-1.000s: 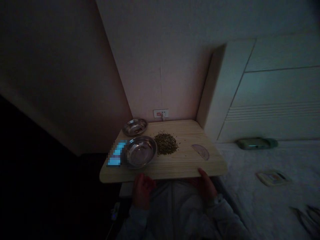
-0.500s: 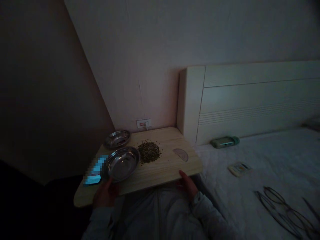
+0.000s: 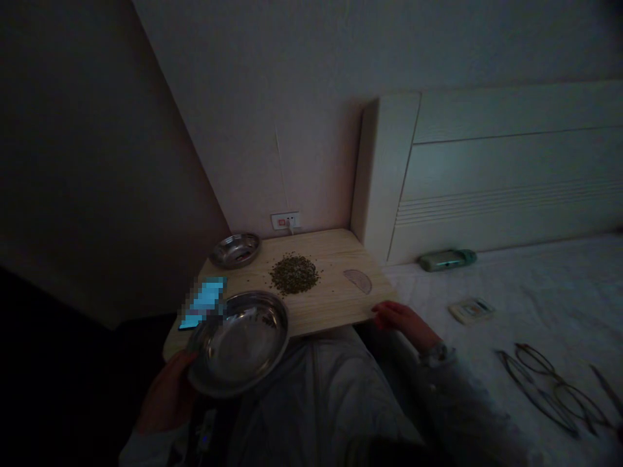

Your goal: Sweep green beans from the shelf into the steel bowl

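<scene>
Head cam: L hand (image 3: 168,392) grips bowl (image 3: 241,340), hiding tbl (image 3: 328,246) edge nr phone (image 3: 204,303); can't tell R hand (image 3: 395,319) grip.

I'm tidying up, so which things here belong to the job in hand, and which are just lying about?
Probably the job:
Front metal bowl, held by the left hand
Seed-like heap
Rear metal bowl

Likely just lying about:
Lit screen
Protractor
Green object
Glasses
</scene>
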The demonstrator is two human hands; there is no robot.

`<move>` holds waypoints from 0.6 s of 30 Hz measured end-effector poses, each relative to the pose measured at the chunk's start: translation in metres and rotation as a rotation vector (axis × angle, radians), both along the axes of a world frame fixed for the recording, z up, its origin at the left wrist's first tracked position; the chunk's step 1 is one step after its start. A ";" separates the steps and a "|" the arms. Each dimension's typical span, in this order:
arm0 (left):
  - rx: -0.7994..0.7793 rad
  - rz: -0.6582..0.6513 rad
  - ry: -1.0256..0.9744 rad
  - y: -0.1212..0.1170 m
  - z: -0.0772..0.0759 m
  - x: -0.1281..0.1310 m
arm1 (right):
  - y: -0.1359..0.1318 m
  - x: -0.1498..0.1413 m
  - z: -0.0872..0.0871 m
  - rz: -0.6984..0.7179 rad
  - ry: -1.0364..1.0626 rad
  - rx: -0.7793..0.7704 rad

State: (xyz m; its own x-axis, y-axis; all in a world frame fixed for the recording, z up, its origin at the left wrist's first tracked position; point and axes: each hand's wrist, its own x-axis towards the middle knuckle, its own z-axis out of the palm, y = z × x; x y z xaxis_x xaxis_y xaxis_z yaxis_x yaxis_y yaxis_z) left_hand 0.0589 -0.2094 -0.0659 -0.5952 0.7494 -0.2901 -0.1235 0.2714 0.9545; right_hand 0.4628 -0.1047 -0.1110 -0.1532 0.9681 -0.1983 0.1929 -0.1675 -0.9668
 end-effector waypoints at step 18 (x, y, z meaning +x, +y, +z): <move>-0.278 -0.303 -0.149 -0.038 -0.020 -0.036 | 0.086 -0.022 0.005 -0.065 -1.024 0.235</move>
